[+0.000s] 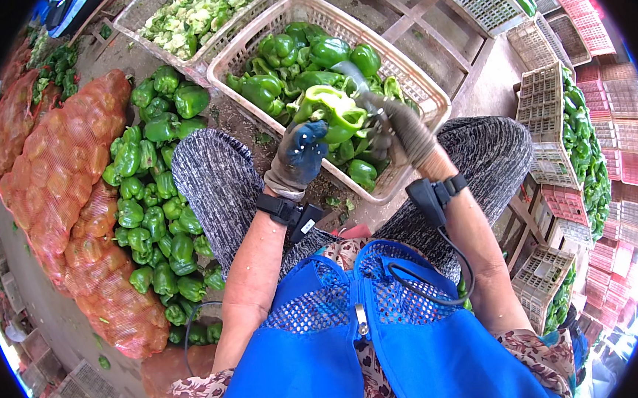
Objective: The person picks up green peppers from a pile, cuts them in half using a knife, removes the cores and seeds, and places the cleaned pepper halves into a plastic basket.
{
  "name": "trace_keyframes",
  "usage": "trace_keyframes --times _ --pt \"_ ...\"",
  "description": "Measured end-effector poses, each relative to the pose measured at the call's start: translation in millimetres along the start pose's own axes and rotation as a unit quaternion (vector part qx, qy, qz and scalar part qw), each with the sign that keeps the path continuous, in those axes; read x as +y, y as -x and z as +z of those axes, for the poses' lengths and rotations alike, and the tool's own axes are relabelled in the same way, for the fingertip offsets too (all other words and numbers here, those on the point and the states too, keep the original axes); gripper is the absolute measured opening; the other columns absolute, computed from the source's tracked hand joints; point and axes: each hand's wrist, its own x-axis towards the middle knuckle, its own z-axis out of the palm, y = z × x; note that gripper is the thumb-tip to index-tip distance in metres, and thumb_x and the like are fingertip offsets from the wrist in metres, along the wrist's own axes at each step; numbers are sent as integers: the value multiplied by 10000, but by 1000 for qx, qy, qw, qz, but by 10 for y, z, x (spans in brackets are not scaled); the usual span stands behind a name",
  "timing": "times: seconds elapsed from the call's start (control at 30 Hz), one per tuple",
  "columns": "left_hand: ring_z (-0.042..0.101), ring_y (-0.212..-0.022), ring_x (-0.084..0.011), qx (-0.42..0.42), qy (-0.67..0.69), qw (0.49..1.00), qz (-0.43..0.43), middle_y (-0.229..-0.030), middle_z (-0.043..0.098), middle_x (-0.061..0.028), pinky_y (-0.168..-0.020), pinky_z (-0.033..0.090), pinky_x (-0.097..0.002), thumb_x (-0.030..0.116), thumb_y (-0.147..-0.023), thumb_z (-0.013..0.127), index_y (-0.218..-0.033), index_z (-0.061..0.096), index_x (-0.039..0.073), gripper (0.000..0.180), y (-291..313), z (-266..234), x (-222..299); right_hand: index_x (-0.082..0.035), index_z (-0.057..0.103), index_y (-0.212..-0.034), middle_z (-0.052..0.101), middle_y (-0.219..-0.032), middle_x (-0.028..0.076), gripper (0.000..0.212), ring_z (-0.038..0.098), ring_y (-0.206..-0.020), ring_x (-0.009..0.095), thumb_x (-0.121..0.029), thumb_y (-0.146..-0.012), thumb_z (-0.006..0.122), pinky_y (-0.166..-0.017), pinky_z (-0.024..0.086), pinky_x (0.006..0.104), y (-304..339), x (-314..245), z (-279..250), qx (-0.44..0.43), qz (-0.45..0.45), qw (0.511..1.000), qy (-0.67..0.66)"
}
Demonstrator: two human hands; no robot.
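Observation:
Grey, dirty work gloves cover both hands. My left hand [300,159], blue at the fingertips, is closed around a green bell pepper [337,115] that is cut open and shows its pale inside. Beside it, my right hand [407,130] is blurred by motion, with its fingers curled round a knife [353,77]. Only the blurred blade shows; the handle is hidden in the glove. Both hands are over a pale plastic crate [420,75] between my knees, which holds several whole and cut green peppers [260,92].
Pale green trimmings [192,19] fill a second crate [125,24] at the far left. Loose peppers [154,221] are piled left of my leg, beside orange mesh sacks [74,186]. On the right stand stacked crates [543,128] of peppers. A cable [465,263] runs from my right wrist.

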Motion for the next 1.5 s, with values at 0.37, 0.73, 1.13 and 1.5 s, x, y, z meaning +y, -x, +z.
trace_keyframes --times 0.37,0.73,1.13,1.5 --pt "593 -758 -150 170 -99 947 -256 -966 583 -64 -677 503 -262 222 -764 820 -1276 442 20 668 -194 212 520 -6 600 -1013 599 -687 61 243 506 -524 117 -76 -784 642 -506 434 265 -99 322 317 196 -305 895 260" --pt "600 -647 -151 213 377 767 -474 -823 637 7 -562 517 -279 366 -958 567 -1067 611 91 299 3 382 409 -90 495 -1219 567 -973 200 489 619 -682 402 -174 -768 662 -585 528 468 79 662 423 133 -500 625 585" --pt "606 -914 -150 283 55 892 -349 -1048 649 -80 -819 504 -279 72 -819 714 -1190 550 10 411 -42 408 454 -14 567 -1204 638 -1026 249 484 639 -903 389 -57 -725 625 -800 516 421 -45 602 411 123 -458 701 533" --pt "605 -981 -135 191 73 938 -280 -1140 612 -59 -873 509 -280 19 -805 670 -1302 505 10 523 -84 459 613 56 603 -1162 648 -794 39 443 534 -632 79 -3 -729 673 -595 469 224 -48 310 303 162 -294 880 336"
